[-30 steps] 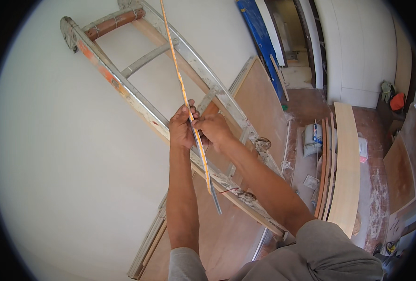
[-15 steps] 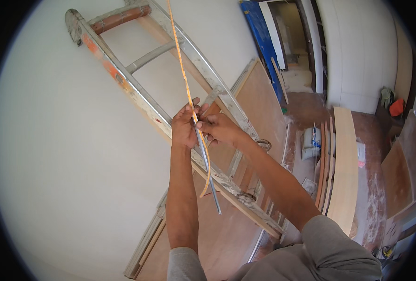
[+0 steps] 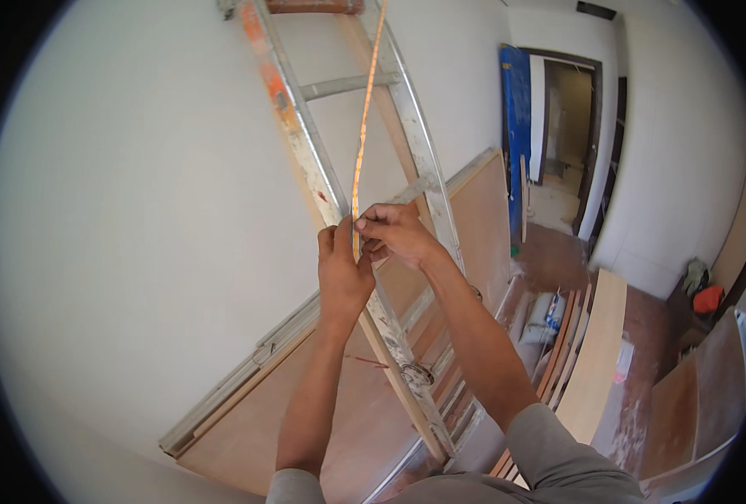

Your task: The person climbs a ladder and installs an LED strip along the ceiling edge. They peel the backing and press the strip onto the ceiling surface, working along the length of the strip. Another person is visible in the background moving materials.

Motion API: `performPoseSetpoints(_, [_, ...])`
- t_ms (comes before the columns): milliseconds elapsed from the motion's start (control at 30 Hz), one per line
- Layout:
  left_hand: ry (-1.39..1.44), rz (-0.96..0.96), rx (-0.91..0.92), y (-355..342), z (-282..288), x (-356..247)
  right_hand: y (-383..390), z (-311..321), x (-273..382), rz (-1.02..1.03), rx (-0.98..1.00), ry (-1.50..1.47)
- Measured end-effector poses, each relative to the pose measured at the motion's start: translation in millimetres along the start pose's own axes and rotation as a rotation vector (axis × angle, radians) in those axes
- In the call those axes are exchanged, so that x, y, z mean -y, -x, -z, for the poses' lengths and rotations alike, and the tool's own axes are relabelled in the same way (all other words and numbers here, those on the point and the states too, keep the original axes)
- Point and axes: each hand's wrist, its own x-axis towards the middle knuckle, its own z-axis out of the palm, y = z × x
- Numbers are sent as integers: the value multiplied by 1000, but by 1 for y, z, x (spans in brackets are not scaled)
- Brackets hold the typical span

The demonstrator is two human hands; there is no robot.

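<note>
A thin orange-yellow flexible strip (image 3: 362, 126) hangs down from above, running in front of a paint-spattered aluminium ladder (image 3: 306, 143). My left hand (image 3: 341, 270) and my right hand (image 3: 396, 232) are raised together at its lower end. Both pinch the strip between fingertips, the right hand slightly higher and to the right. The strip's lower tail is hidden behind my hands. The ladder leans against the white wall (image 3: 138, 218), directly behind my hands.
Brown boards (image 3: 474, 218) lean along the wall base. Long pale planks (image 3: 596, 353) lie on the reddish floor to the right, beside a white container (image 3: 545, 315). A blue door panel (image 3: 516, 92) and an open doorway (image 3: 562, 126) are at the far end.
The view has tilted upward and the ladder now appears steeper and closer. The strip's loose grey tail, hanging below my hands earlier, is no longer visible. Both hands stay on the strip.
</note>
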Motion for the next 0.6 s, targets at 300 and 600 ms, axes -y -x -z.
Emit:
performPoseSetpoints(300, [-288,44,-27,-5,-5,16,-39,5,10,28,-82,-56])
performPoseSetpoints(600, [-109,265,-97,-31,3,19,-54,8,-1,88,7,-55])
